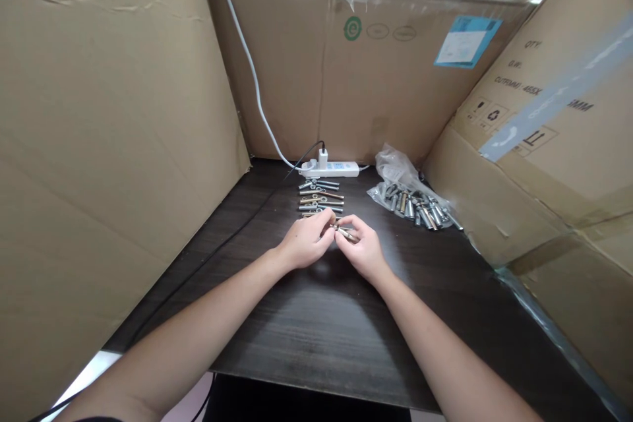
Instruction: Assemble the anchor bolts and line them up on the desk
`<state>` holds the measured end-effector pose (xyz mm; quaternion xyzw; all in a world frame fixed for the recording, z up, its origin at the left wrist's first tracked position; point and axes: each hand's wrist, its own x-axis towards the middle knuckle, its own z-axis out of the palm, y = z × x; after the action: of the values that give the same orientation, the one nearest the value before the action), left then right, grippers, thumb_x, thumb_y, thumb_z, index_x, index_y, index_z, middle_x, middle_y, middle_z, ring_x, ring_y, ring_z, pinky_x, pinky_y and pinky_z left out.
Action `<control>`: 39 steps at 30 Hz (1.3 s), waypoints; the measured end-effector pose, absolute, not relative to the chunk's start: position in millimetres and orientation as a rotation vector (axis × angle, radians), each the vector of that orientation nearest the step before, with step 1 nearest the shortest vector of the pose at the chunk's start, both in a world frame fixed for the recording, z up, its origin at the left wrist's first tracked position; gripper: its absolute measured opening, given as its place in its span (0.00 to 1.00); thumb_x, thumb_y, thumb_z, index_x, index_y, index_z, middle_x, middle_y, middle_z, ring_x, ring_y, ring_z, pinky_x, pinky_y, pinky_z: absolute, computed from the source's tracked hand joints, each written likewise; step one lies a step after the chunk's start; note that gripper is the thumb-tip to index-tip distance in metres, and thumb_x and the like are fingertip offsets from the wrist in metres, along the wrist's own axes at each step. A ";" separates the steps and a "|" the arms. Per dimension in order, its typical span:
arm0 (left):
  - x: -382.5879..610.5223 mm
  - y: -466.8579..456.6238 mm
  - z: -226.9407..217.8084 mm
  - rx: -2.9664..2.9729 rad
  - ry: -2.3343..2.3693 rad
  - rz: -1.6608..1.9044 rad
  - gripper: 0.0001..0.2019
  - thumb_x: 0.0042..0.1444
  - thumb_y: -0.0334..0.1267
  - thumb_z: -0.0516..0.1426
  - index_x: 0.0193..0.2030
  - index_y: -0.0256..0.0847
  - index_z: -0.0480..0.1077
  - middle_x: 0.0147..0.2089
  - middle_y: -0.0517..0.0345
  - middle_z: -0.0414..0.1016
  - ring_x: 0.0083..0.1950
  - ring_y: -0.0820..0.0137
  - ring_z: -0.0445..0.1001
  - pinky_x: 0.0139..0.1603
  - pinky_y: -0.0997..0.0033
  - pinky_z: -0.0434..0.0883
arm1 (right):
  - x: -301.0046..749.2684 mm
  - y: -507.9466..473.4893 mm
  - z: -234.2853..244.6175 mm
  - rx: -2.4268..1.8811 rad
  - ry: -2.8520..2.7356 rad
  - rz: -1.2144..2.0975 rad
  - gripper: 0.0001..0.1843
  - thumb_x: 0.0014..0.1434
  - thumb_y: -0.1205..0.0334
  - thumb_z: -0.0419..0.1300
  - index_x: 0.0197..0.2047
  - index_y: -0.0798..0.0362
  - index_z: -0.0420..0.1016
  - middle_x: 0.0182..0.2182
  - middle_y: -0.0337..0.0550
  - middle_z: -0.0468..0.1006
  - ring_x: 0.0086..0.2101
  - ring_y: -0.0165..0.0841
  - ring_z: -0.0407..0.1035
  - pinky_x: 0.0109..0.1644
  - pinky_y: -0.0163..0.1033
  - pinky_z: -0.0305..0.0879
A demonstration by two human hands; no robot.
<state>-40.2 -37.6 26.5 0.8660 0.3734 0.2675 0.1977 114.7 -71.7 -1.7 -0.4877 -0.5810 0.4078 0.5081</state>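
My left hand and my right hand meet over the middle of the table, fingertips pinched together. Between them is a slim metal expansion bolt, with its shaft lying toward my right palm. My left fingertips close on its end; small parts there are partly hidden by the fingers. Just beyond my hands, several taken-apart expansion bolts lie in rows, silver and brassy, with rings or washers among the rods and sleeves. The nearest row is partly covered by my left hand.
A clear plastic bag spills a pile of metal expansion bolts at the right. A white power strip stands at the back, and a black cable crosses the dark table. Cardboard walls enclose three sides.
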 end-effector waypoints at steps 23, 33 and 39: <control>-40.7 -38.6 25.2 2.413 0.905 0.789 0.10 0.57 0.31 0.46 0.45 0.41 0.61 0.39 0.58 0.70 0.38 0.71 0.69 0.39 0.72 0.65 | 114.2 -71.8 -1.0 -1.193 -1.383 0.922 0.12 0.49 0.58 0.60 0.36 0.55 0.68 0.19 0.33 0.69 0.18 0.23 0.58 0.23 0.29 0.56; -39.9 -39.3 24.7 2.365 0.957 0.667 0.10 0.62 0.37 0.44 0.49 0.44 0.59 0.42 0.58 0.72 0.40 0.68 0.72 0.40 0.70 0.66 | 114.4 -73.4 0.2 -1.213 -1.384 0.859 0.11 0.50 0.57 0.60 0.35 0.56 0.68 0.17 0.32 0.66 0.17 0.22 0.53 0.21 0.28 0.51; -40.4 -38.3 25.7 2.358 0.964 0.637 0.09 0.63 0.39 0.44 0.48 0.44 0.58 0.39 0.59 0.71 0.39 0.68 0.72 0.39 0.70 0.65 | 116.0 -73.4 -1.2 -1.214 -1.384 0.881 0.11 0.51 0.57 0.60 0.34 0.56 0.69 0.19 0.34 0.68 0.18 0.23 0.56 0.23 0.29 0.54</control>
<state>-40.4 -38.3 25.7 0.8683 0.3548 0.2345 0.2551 116.0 -73.4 -1.2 -0.5069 -0.5780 0.3679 0.5231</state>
